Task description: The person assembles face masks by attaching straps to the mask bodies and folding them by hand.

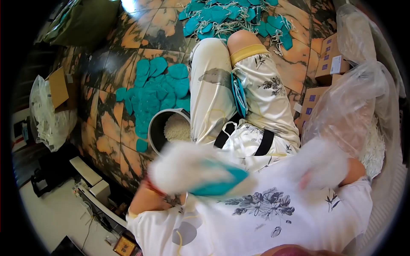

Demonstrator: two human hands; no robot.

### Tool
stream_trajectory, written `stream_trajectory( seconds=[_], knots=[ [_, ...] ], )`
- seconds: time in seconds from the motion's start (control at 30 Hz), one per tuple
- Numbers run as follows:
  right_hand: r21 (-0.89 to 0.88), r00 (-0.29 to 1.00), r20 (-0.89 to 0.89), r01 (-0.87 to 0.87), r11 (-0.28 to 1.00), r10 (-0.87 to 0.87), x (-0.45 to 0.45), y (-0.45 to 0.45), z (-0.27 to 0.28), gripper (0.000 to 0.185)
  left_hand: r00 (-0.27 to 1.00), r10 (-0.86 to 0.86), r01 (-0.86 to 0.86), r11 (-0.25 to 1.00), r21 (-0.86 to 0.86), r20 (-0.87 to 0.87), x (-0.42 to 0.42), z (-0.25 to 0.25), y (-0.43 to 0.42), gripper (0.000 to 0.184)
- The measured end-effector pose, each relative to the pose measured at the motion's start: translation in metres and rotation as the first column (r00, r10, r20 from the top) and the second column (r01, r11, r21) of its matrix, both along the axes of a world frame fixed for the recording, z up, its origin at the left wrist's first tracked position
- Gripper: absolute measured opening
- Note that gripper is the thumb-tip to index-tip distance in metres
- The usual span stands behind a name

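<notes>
My right hand (181, 168), smeared by motion and seemingly in a white glove, holds a teal fabric pouch (222, 181) in front of my torso. Across from it, my left hand (322, 162) is also a white blur near the right side of my shirt; its fingers cannot be made out. Another teal pouch (239, 96) rests between my thighs. Beside my leg stands a dark round bucket (157, 130) with white grains (177, 128) in it.
A pile of teal pieces (149, 98) lies on the marble floor (113, 111) beyond the bucket. More teal pieces with white strings (226, 17) lie ahead. Cardboard boxes (329, 59) and a clear plastic bag (341, 111) with white strings stand at the right.
</notes>
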State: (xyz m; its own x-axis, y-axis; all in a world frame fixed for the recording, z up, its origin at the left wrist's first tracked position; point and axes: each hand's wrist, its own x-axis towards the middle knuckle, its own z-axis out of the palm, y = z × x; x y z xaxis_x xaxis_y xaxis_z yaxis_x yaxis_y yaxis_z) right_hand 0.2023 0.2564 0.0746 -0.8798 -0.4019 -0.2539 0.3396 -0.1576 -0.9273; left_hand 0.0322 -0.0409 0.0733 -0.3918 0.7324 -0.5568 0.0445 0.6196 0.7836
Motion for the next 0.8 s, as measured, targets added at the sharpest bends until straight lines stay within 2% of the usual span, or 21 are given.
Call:
stream_trajectory(
  seconds=[0.03,0.07,0.1,0.13,0.17,0.2,0.23,0.27,0.3,0.33,0.47,0.5,0.57,0.6,0.63,0.7,0.73,0.8],
  knots=[
    [0.037,0.962,0.136,0.236,0.971,-0.238,0.016,0.026,-0.001,0.018,0.971,0.229,-0.223,0.972,-0.079,0.073,-0.013,0.002,-0.008,0.024],
    [-0.130,0.927,0.131,0.367,0.921,-0.351,0.013,0.035,0.001,0.013,0.983,0.127,-0.131,0.991,-0.022,-0.129,-0.021,-0.002,-0.006,0.024],
    [-0.133,0.921,0.094,0.388,0.912,-0.378,0.016,0.030,0.001,0.012,0.947,0.023,-0.027,1.000,-0.005,-0.321,-0.027,-0.006,-0.008,0.024],
    [-0.136,0.913,0.057,0.408,0.903,-0.404,0.019,0.024,-0.001,0.014,0.895,-0.073,0.063,0.997,-0.038,-0.441,-0.015,-0.004,-0.016,0.024],
    [0.059,0.941,-0.106,0.328,0.943,-0.321,0.006,0.017,-0.007,0.015,0.934,0.034,0.010,0.993,0.120,-0.356,-0.009,-0.009,-0.002,0.028],
    [0.274,0.930,-0.310,0.286,0.918,-0.198,-0.020,0.016,-0.013,0.016,0.909,0.025,0.037,0.990,0.139,-0.416,-0.016,-0.017,0.003,0.031],
    [0.379,0.869,-0.483,0.320,0.868,-0.109,-0.043,0.005,-0.013,0.023,0.895,-0.009,0.074,0.989,0.129,-0.446,-0.018,-0.021,0.004,0.034],
    [0.464,0.807,-0.590,0.351,0.813,-0.012,-0.054,-0.009,-0.015,0.032,0.897,-0.057,0.108,0.990,0.092,-0.438,-0.012,-0.016,0.004,0.034],
    [0.456,0.799,-0.600,0.374,0.808,-0.031,-0.060,-0.015,-0.031,0.046,0.895,-0.093,0.135,0.989,0.067,-0.437,-0.011,-0.009,0.013,0.034],
    [0.441,0.763,-0.645,0.330,0.835,0.039,-0.073,-0.018,-0.035,0.058,0.882,-0.116,0.157,0.986,0.053,-0.457,-0.014,-0.006,0.022,0.035],
    [0.400,0.784,-0.620,0.272,0.876,0.040,-0.089,-0.052,-0.063,0.064,0.833,-0.165,0.252,0.963,0.097,-0.528,-0.013,-0.008,0.031,0.041],
    [0.405,0.787,-0.615,0.255,0.878,0.054,-0.093,-0.059,-0.071,0.064,0.848,-0.131,0.219,0.969,0.115,-0.513,-0.011,-0.008,0.031,0.041],
    [0.532,0.927,-0.318,-0.001,0.847,0.201,-0.094,-0.058,-0.072,0.053,0.872,-0.059,0.153,0.976,0.157,-0.485,-0.010,-0.007,0.032,0.041],
    [0.550,0.922,-0.261,-0.102,0.829,0.286,-0.094,-0.052,-0.065,0.035,0.871,-0.031,0.117,0.983,0.145,-0.491,-0.012,-0.008,0.028,0.042],
    [0.552,0.915,-0.309,-0.049,0.832,0.258,-0.094,-0.047,-0.062,0.031,0.858,-0.038,0.122,0.984,0.130,-0.512,-0.013,-0.009,0.024,0.042],
    [0.548,0.892,-0.404,0.059,0.834,0.203,-0.091,-0.035,-0.061,0.023,0.830,-0.053,0.130,0.986,0.100,-0.555,-0.017,-0.010,0.018,0.042],
    [0.326,0.851,-0.520,0.117,0.938,0.074,-0.093,-0.033,-0.065,0.020,0.850,-0.068,0.109,0.993,0.049,-0.523,-0.016,-0.014,0.017,0.040],
    [0.012,0.930,-0.351,0.119,0.993,-0.108,-0.084,-0.036,-0.057,0.017,0.942,0.019,0.027,0.991,0.134,-0.334,-0.009,-0.019,0.027,0.037]
  ],
)
